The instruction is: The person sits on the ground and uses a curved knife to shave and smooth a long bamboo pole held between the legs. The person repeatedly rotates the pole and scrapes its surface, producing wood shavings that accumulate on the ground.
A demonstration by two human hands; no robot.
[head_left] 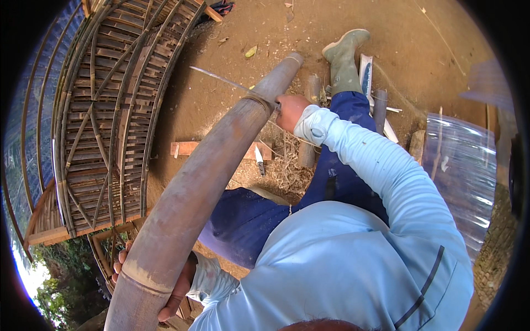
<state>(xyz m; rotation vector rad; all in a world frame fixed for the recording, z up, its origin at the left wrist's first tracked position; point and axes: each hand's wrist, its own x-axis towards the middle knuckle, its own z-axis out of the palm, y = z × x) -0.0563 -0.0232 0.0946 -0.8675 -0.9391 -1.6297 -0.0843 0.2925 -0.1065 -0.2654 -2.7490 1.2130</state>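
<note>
A thick, greyish-brown bamboo pole [201, 171] runs slantwise from the lower left to the upper middle, between me and the slatted structure. My left hand [181, 289] is wrapped around its near end by a node, fingers showing on the far side. My right hand [290, 112] is a fist close against the pole's right side, near an upper node. A long thin metal blade [218, 77], seen almost edge-on, crosses the pole there and sticks out to the left; its handle is hidden in the right fist. Whether the blade has teeth cannot be made out.
A knife [259, 161] lies by a wooden board [190, 149] on the dirt, beside shavings [292, 179]. Short bamboo pieces [380, 110] are near my boot [345, 58]. A slatted bamboo structure [118, 118] stands left; a clear plastic sheet [461, 176] is right.
</note>
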